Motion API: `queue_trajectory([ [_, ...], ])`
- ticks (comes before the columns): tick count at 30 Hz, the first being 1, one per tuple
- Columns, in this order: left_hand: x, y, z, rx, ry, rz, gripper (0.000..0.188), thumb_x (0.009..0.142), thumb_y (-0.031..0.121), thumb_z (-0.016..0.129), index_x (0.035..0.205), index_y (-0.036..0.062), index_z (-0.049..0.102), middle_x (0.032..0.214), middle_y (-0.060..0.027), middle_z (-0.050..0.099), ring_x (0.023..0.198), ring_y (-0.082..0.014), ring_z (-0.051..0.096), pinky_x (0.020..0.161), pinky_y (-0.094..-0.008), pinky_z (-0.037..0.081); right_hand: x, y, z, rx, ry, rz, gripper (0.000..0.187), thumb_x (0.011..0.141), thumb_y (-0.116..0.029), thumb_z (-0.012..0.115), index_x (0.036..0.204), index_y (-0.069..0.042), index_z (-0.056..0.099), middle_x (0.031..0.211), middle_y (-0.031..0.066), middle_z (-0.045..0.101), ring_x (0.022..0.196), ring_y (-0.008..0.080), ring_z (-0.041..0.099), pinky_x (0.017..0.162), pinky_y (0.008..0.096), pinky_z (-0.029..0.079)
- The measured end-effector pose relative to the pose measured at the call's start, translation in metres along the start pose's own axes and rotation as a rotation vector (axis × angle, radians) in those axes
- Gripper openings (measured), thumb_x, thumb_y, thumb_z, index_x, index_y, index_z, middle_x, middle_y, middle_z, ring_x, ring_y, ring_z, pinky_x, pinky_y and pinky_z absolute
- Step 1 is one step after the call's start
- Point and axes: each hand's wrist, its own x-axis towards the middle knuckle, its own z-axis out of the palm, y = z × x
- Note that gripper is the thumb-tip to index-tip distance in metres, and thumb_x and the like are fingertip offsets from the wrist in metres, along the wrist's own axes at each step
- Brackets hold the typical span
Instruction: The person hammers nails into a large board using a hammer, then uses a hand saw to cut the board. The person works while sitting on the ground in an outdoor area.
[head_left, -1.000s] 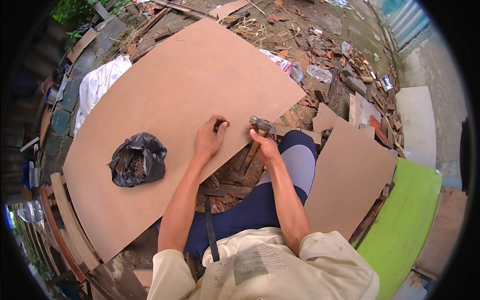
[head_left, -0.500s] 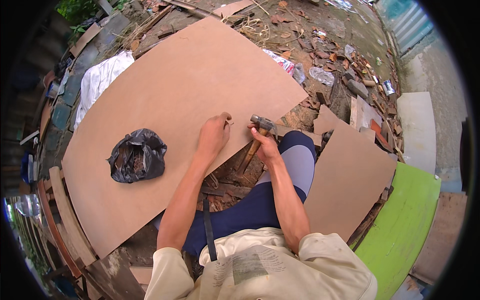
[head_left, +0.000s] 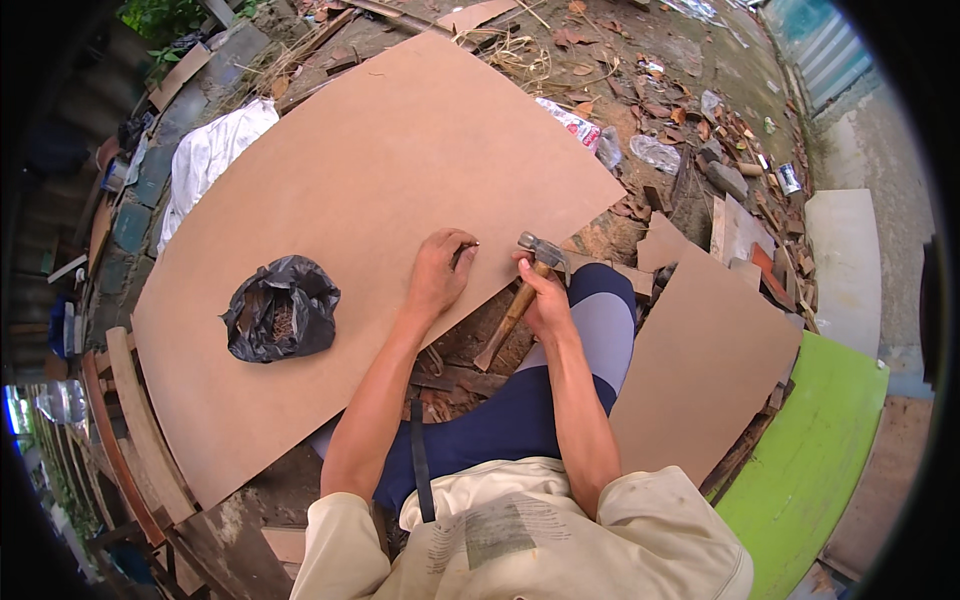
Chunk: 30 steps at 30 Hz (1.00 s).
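My left hand (head_left: 440, 272) is over the brown board (head_left: 380, 150), its fingers pinched on what looks like a small nail (head_left: 476, 244); only a dark tip shows. By the board's near right edge, my right hand (head_left: 546, 302) is wrapped round a claw hammer (head_left: 514, 314). Its metal head points up and away, and the wooden handle slants down to the left. On the board, left of my left hand, sits an open black plastic bag (head_left: 312, 335) with a heap of small brown pieces inside, probably nails.
A smaller brown sheet (head_left: 700, 370) lies right of my knee, beside a lime green panel (head_left: 815, 450). Wooden strips (head_left: 140, 420) edge the board at the left. White cloth (head_left: 215, 160) lies past its far left side. Leaves, rubble and a can (head_left: 789, 179) litter the ground.
My left hand has turned slightly, its fingers curling further over the small piece. The hammer has shifted a little to the right with my right hand. The view has tilted slightly.
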Motion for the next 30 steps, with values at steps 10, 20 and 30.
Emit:
queue_trajectory([
  [10, 0.0, 0.007, 0.002, -0.028, -0.006, -0.037, 0.013, 0.09, 0.013, 0.072, 0.101, 0.0049, 0.074, 0.094, -0.013, 0.072, 0.091, -0.0302, 0.064, 0.086, -0.0398, 0.049, -0.006, -0.017, 0.001, -0.306, 0.031, -0.011, 0.021, 0.095, -0.025, 0.073, 0.106, -0.008, 0.069, 0.102, 0.0016, 0.066, 0.085, 0.0151, 0.059, 0.085, 0.0336, 0.047],
  [20, -0.001, 0.004, 0.004, -0.008, 0.013, -0.068, 0.012, 0.089, 0.012, 0.073, 0.099, 0.0071, 0.076, 0.093, -0.0117, 0.073, 0.091, -0.0297, 0.065, 0.088, -0.0394, 0.049, -0.005, -0.018, -0.014, 0.218, -0.203, 0.13, 0.018, 0.103, -0.028, 0.061, 0.105, -0.01, 0.061, 0.083, -0.0025, 0.054, 0.06, 0.0128, 0.052, 0.068, 0.0341, 0.044],
  [30, 0.0, 0.003, 0.001, -0.02, -0.012, -0.075, 0.011, 0.089, 0.012, 0.073, 0.098, 0.0066, 0.076, 0.094, -0.0121, 0.073, 0.094, -0.0303, 0.065, 0.088, -0.0394, 0.05, -0.017, -0.021, -0.014, 0.397, -0.217, 0.258, 0.017, 0.103, -0.024, 0.059, 0.106, -0.008, 0.063, 0.087, -0.0011, 0.057, 0.059, 0.0149, 0.053, 0.065, 0.035, 0.043],
])
